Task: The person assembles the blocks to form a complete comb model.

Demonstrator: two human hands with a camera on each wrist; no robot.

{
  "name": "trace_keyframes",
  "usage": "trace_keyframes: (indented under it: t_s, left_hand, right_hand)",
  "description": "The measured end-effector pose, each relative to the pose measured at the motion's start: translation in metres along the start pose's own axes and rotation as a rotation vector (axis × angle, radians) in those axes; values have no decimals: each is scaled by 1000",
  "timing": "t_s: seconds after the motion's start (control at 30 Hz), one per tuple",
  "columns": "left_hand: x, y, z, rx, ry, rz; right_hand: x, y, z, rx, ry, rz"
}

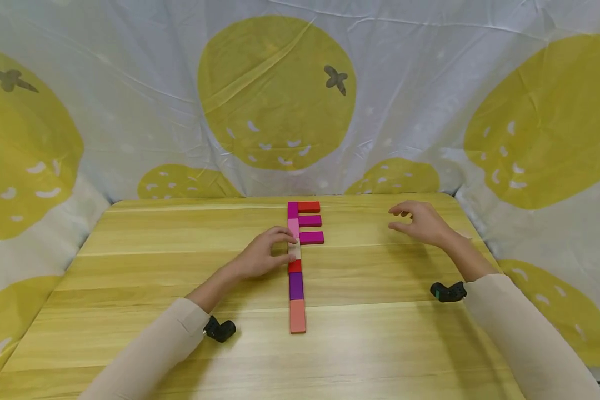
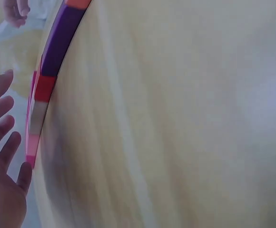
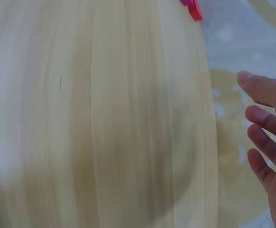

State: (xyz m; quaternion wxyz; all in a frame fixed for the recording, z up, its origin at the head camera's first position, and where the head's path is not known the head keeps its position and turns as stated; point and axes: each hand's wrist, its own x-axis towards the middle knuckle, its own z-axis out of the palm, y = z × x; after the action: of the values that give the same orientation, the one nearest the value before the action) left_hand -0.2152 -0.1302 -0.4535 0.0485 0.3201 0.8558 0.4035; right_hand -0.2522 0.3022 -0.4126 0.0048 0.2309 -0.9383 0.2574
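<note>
Several flat rectangular blocks lie end to end in a column on the table. From far to near they are magenta, light pink, cream, red, purple and salmon. Off the column's right side stick out a red block at the far end and two magenta blocks below it. My left hand hovers at the cream block, fingers loosely bent and spread, gripping nothing. Well to the right, my right hand hangs over the table with relaxed fingers and holds nothing.
The wooden table ends at a pale cloth with yellow fruit prints, which hangs behind it and along both sides. A black wrist camera sits at the left sleeve and another black camera at the right sleeve.
</note>
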Motion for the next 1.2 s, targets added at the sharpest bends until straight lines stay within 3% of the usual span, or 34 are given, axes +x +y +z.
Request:
trace_keyframes:
  t_s: [0.17,0.37,0.53,0.77,1.03,1.2]
  left_hand:
    - [-12,11,4,72,-44,7]
    - [-20,12,9,160,-64,-5]
    - [-24,10,11,153,-92,-23]
    - [-26,9,12,127,-103,-24]
    - [-27,9,12,103,-97,-8]
    - [-28,8,11,89,-99,-14]
  right_hand:
    - [-19,25,-12,-28,42,38]
    - [-41,49,-22,-33,68,111]
    - [-56,65,-27,-49,56,182]
    - [-74,82,-37,-13,-23,267]
    - [-87,99,-33,-49,-76,261]
    - [-91,103,-30,-20,-115,251]
